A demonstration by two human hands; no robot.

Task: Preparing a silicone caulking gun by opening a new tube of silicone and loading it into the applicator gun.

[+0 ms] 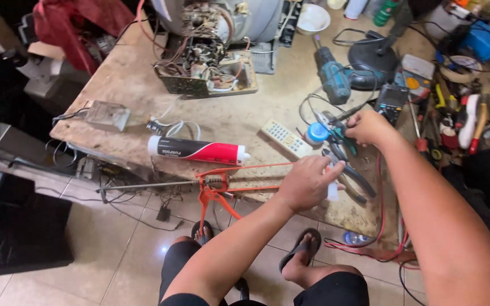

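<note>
Left hand [308, 182] at bench edge [143, 164]; right hand [367, 126] among tools.

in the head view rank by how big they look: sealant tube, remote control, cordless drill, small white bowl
1. sealant tube
2. cordless drill
3. remote control
4. small white bowl
The bowl sits farthest from the camera, so its true rank is unsure.

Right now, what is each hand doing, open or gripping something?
Left hand: closed around a small white piece near the front end of the orange caulking gun.
Right hand: fingers curled on the teal-handled pliers; exact grip cannot be told.
</note>
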